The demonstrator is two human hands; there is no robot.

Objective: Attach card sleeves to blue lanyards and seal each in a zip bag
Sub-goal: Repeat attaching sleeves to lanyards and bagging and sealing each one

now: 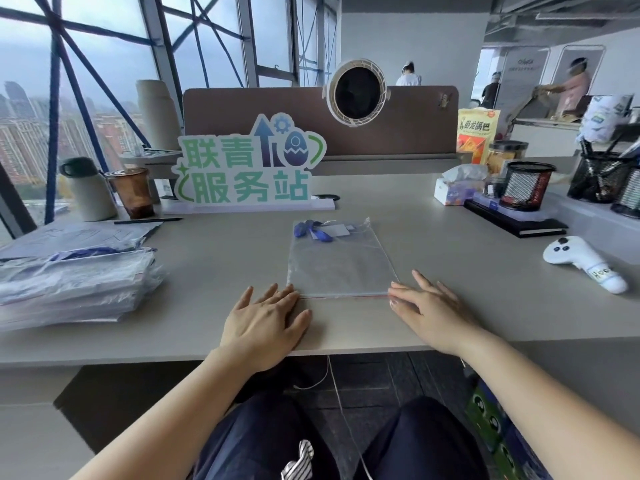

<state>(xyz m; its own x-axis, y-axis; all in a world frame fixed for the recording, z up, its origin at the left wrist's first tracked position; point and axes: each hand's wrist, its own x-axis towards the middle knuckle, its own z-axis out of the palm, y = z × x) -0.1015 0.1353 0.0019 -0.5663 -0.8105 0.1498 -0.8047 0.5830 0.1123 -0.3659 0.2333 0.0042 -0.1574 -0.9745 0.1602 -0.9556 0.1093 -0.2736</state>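
Observation:
A clear zip bag [341,263] lies flat on the grey desk [221,265] in front of me, its red zip strip along the near edge. Inside it, at the far end, sit a bunched blue lanyard [311,231] and a pale card sleeve [337,231]. My left hand [265,318] rests flat, fingers spread, at the bag's near left corner. My right hand [427,306] lies flat with fingertips on the near right corner by the zip strip. Neither hand grips anything.
A stack of filled zip bags [74,282] with blue lanyards lies at the left. A green-lettered sign [249,168], a cup [131,192] and a flask [88,190] stand behind. A white controller [585,263], a black notebook [516,221], tissues and mesh holders sit at the right.

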